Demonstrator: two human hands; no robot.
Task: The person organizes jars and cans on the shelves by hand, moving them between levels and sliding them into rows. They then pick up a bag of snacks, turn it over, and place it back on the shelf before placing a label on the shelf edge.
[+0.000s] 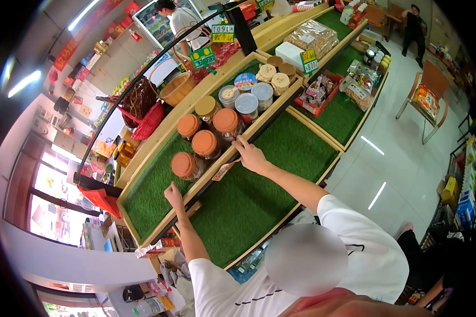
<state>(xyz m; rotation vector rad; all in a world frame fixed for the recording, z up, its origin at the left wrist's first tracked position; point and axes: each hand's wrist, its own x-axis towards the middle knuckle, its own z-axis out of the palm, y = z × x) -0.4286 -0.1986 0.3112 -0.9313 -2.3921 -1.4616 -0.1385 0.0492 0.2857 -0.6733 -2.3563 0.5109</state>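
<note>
Several jars with orange lids (185, 165) stand on the green turf of the upper shelf (150, 203). My left hand (173, 195) is at that shelf's front rim, just below the nearest orange-lidded jar, its fingers curled; what they hold, if anything, is hidden. Beside the largest orange-lidded jar (226, 121), my right hand (250, 156) has its fingertips at the wooden front edge, close to a small price tag (226, 170). Whether it grips the edge or the tag is too small to tell. Behind stand a gold-lidded jar (207, 107) and silver-lidded tins (247, 104).
A lower turf shelf (238, 211) lies below my hands. Red box of packets (318, 94) and bagged goods (309, 38) are farther right. Baskets (177, 89) stand behind the rail. A chair (427, 100) is on the tiled floor; one person stands behind, another sits far right.
</note>
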